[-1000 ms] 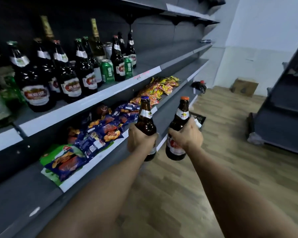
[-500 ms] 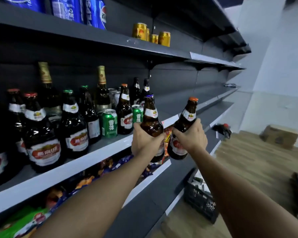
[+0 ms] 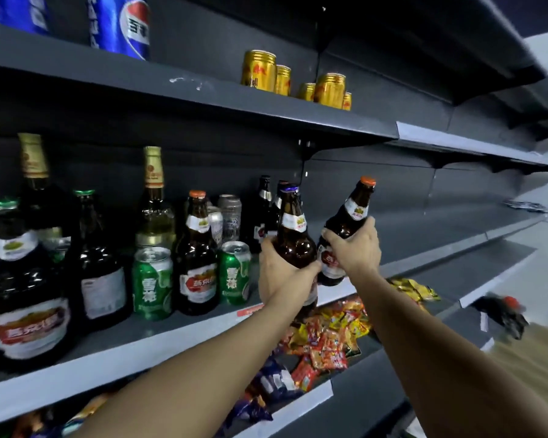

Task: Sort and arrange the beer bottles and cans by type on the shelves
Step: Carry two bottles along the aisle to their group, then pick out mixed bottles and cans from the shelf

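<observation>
My left hand (image 3: 282, 273) grips a brown beer bottle with a blue cap (image 3: 293, 235), held upright over the front of the middle shelf (image 3: 203, 324). My right hand (image 3: 355, 248) grips a second brown bottle with an orange cap (image 3: 353, 213), tilted to the right and touching the first. To their left on that shelf stand an orange-capped bottle (image 3: 196, 257), two green cans (image 3: 234, 273), silver cans (image 3: 230, 216), tall gold-necked bottles (image 3: 154, 197) and large dark bottles (image 3: 23, 279).
Gold cans (image 3: 260, 71) and blue Pepsi packs (image 3: 124, 26) sit on the upper shelf. Snack packets (image 3: 326, 339) fill the lower shelf beneath my hands. The middle shelf's right stretch (image 3: 456, 235) holds only a small packet far right. A black object (image 3: 503, 314) lies on a lower shelf.
Both hands have lifted the two bottles from waist height up to the middle shelf, close to the standing bottles. My view has swung upward from the floor to the shelves.
</observation>
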`<state>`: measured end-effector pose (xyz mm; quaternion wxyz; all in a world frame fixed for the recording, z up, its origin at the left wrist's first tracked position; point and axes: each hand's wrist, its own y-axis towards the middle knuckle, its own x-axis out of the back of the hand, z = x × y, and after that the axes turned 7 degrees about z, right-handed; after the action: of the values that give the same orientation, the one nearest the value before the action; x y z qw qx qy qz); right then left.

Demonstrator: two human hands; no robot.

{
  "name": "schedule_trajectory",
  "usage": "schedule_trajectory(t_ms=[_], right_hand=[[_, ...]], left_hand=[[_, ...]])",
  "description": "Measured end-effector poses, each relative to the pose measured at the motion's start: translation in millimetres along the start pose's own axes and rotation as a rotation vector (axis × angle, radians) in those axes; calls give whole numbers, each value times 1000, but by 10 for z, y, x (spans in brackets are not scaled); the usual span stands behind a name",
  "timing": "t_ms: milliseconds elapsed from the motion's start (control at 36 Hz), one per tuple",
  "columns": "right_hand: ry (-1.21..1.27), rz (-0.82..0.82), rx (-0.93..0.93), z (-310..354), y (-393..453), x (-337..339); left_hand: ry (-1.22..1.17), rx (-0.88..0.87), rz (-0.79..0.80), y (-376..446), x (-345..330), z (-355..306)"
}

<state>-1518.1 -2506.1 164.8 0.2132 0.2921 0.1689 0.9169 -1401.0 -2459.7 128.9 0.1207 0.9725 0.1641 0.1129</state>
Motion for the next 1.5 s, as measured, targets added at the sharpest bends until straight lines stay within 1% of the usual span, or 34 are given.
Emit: schedule_trajectory(t_ms=[111, 222, 361, 500, 694, 917, 944, 972, 1000, 1056, 1083, 1111, 1194, 1222, 1278, 1333, 1417, 1500], right_hand=[[5, 96, 40, -232, 478, -75], [24, 224, 80, -380, 865, -221], [19, 379, 128, -495, 1113, -456], [-34, 472, 187, -582, 1195, -645], [-35, 518, 195, -647, 1268, -777], [-29, 566, 200, -722, 1262, -844], [-46, 541, 198, -720, 1244, -832], [-69, 474, 210, -710, 1216, -803], [-75, 360, 244, -674, 1156, -780], [-29, 76, 334, -597, 1085, -704], [10, -28, 402, -498, 1024, -672], [49, -78, 482, -366, 948, -653], [124, -92, 745, 73, 657, -687], [140, -61, 820, 216, 532, -728], [127, 65, 912, 436, 272, -821], [19, 253, 906, 553, 49, -949], [-164, 516, 713, 546, -140, -1167], [-194, 742, 472, 490, -230, -1313]], left_hand=[[39, 40, -83, 250, -399, -2], [60, 58, -182, 505, -660, 34], [142, 110, -273, 762, -775, 124], [198, 144, -327, 915, -790, 255], [182, 126, -319, 1031, -784, 343], [188, 114, -250, 933, -738, 324], [200, 116, -248, 900, -741, 302], [210, 110, -257, 865, -758, 279], [218, 91, -279, 805, -750, 263], [249, 15, -329, 689, -782, 205], [282, -37, -369, 618, -760, 184], [318, -95, -411, 549, -712, 173], [367, -230, -520, 373, -458, 127], [374, -247, -562, 343, -325, 120], [385, -250, -649, 302, -26, 123], [405, -243, -704, 251, 286, 141], [444, -181, -721, 161, 739, 198], [567, -82, -714, 107, 1151, 298]])
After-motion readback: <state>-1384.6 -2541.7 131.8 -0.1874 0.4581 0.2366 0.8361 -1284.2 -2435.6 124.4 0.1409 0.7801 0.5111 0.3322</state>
